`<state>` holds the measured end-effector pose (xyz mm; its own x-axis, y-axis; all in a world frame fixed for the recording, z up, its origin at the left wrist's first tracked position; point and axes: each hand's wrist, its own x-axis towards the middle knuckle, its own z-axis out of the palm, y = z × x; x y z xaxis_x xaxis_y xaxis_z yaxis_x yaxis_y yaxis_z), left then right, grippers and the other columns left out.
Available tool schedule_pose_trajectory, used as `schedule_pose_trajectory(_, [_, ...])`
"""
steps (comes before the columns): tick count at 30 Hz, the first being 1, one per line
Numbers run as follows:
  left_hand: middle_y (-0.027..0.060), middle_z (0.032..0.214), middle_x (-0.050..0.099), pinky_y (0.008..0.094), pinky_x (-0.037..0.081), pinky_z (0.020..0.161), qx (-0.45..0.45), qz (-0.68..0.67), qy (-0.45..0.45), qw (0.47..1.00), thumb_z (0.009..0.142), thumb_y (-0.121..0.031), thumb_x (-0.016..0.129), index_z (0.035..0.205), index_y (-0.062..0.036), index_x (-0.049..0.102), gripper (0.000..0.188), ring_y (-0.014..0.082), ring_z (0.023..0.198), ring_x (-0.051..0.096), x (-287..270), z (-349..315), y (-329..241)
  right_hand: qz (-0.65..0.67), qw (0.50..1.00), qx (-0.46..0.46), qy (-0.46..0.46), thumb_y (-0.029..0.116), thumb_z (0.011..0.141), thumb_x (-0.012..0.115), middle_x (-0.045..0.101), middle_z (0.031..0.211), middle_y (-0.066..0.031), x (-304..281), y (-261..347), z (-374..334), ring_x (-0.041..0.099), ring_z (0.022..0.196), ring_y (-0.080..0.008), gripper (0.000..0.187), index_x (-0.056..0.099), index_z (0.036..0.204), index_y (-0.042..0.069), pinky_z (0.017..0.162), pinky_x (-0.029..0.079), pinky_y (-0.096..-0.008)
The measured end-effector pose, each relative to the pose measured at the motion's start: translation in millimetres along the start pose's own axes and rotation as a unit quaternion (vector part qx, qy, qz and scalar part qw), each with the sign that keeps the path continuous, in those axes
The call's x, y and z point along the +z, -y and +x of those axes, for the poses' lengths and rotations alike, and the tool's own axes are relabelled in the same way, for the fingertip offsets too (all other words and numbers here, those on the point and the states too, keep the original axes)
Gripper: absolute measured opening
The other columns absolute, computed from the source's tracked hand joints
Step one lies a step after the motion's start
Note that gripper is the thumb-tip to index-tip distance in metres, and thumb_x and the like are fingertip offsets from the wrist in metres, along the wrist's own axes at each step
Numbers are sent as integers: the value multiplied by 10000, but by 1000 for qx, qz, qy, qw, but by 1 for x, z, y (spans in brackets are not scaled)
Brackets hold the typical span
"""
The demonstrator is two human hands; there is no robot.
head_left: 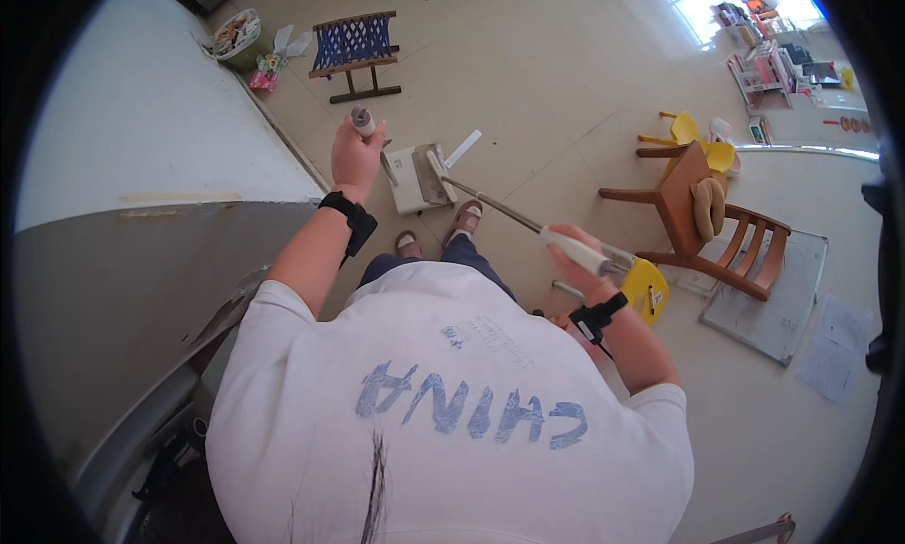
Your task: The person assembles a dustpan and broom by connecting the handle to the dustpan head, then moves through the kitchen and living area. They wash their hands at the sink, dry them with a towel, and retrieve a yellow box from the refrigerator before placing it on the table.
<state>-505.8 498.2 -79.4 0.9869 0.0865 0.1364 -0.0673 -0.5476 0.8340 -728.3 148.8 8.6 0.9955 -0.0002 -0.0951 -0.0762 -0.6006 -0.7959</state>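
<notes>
The left hand [355, 153] is raised above the tiled floor [547, 63], fingers wrapped fully around the grey top end of a thin pole [364, 123], which protrudes above the fist; the pole's lower part runs down toward the white flat mop head [419, 174], but where it ends cannot be determined; the right hand [584, 261] is clenched around the white grip of a mop handle [575, 250], no gap visible between fingers and grip; the metal shaft of that handle runs up and to the left from the fist to the mop head, which lies flat on the floor just ahead of the person's sandalled feet [464, 219]; both wrists carry black straps; a wooden chair [707, 225] stands to the right of the mop head, well apart from it; a yellow object [646, 289] sits just beside the right hand, below the chair; a small stool with a blue woven seat [353, 49] stands beyond the mop head, near the grey wall [113, 289].
</notes>
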Motion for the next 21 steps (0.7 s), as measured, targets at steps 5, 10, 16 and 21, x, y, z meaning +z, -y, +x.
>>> schedule_pose_trajectory(5, [162, 816, 632, 474, 479, 679, 19, 43, 29, 998, 835, -308, 723, 884, -48, 555, 314, 405, 783, 602, -24, -10, 2, 35, 996, 53, -57, 26, 857, 612, 689, 949, -92, -18, 12, -13, 670, 866, -148, 243, 633, 1099, 27, 750, 529, -279])
schedule_pose_trajectory(10, [150, 772, 623, 456, 481, 660, 14, 80, 11, 997, 815, -311, 738, 842, -46, 554, 323, 388, 747, 602, -43, -18, 4, -45, 997, 15, -65, 100, 786, 684, 676, 900, -140, -11, -2, 10, 659, 820, -297, 301, 652, 1085, 94, 750, 523, -342])
schedule_pose_trajectory(16, [157, 888, 624, 413, 500, 706, 0, -7, 129, 992, 822, -246, 724, 946, -20, 597, 287, 340, 790, 615, -44, -13, 10, -209, 977, -23, -32, 171, 773, 696, 674, 892, -155, 26, -50, 67, 658, 818, -360, 300, 640, 1065, 134, 738, 538, -400])
schedule_pose_trajectory(21, [159, 918, 614, 403, 502, 738, -34, -68, 146, 986, 829, -202, 711, 961, -13, 602, 255, 330, 815, 616, -36, -3, 12, -228, 968, -44, 91, 282, 774, 695, 681, 922, -130, 32, -43, 51, 665, 844, -353, 302, 635, 1035, 143, 723, 530, -423])
